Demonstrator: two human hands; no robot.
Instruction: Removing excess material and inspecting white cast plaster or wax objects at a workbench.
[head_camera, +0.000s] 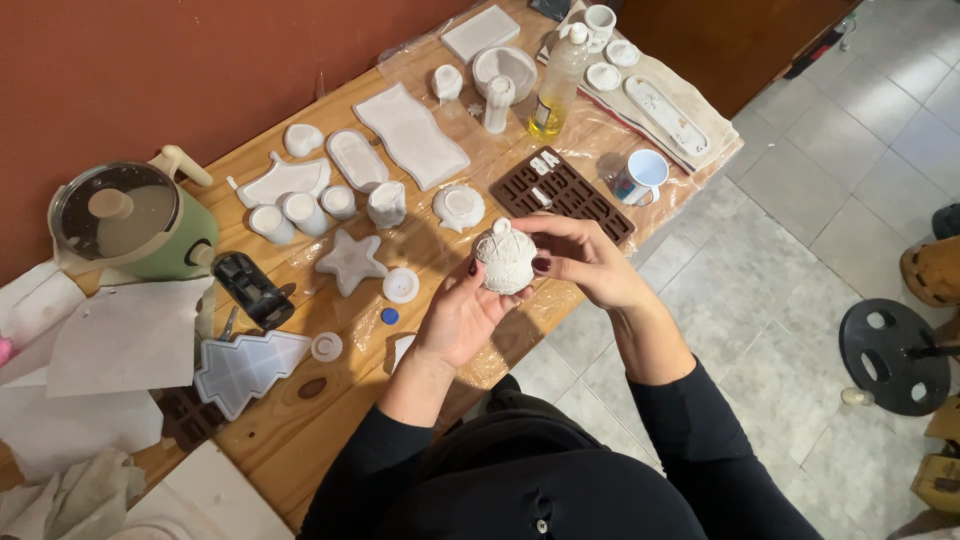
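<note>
Head view, white plaster ornament (505, 257) cupped between left hand (458, 318), right hand (585, 258)

On the table: 1 star cast (349, 262), 1 tree mould (245, 368), 1 oil bottle (558, 78), perhaps 2 mugs (640, 177).

Left hand (458, 318) and right hand (585, 258) meet, each grip curled closed, forearms angled inward.

Head camera looks steeply down, close over the table (300, 430).
</note>
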